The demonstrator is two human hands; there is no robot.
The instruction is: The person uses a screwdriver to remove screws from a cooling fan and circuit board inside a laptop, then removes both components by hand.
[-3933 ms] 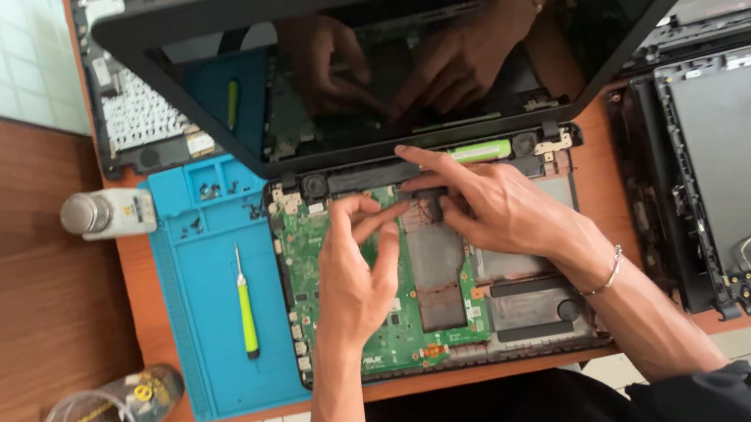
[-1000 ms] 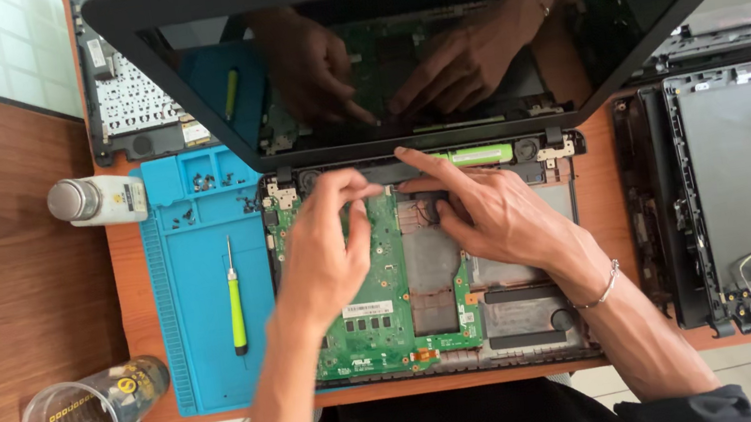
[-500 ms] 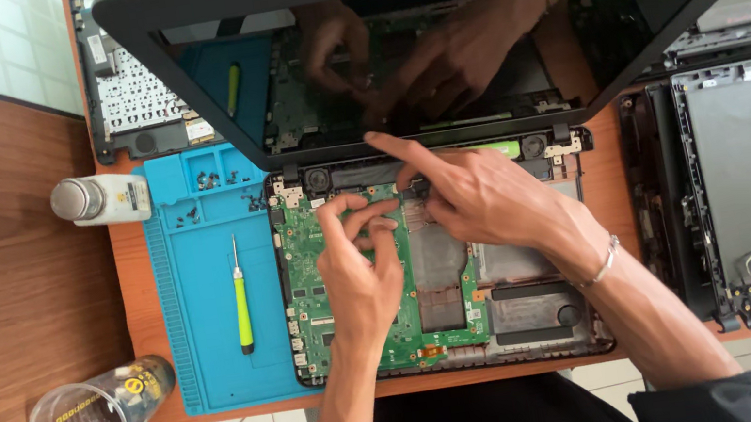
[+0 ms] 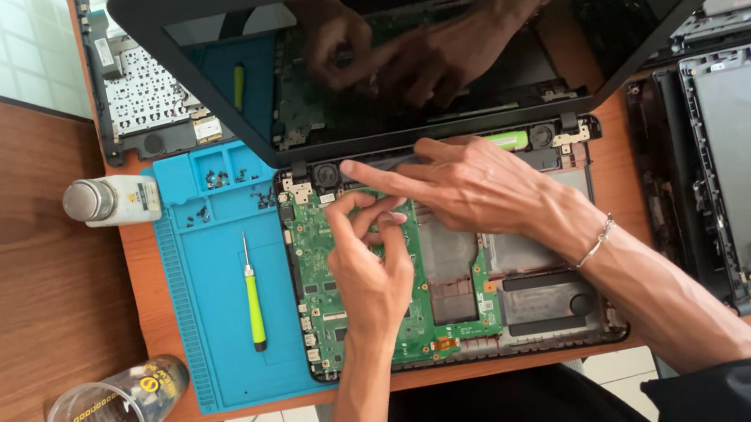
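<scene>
Opened laptop base (image 4: 546,309), black-framed, lying on the orange-brown table (image 4: 143,263) directly under the tilted dark screen (image 4: 428,27). Green circuit board (image 4: 321,277) exposed in the base's left half, dotted with small chips and connectors; grey metal plates and a dark recess filling the right half; a green strip near the hinge edge. Left hand (image 4: 371,265) resting on the board, fingers bent, tips pinching together at something too small to make out. Right hand (image 4: 465,184) just above it, index finger stretched toward the base's upper left corner, other fingers loosely curled, gripping nothing visible. Left of the base: blue work mat (image 4: 220,360), yellow-green screwdriver (image 4: 253,302) on it, loose screws (image 4: 224,178) in its top trays.
</scene>
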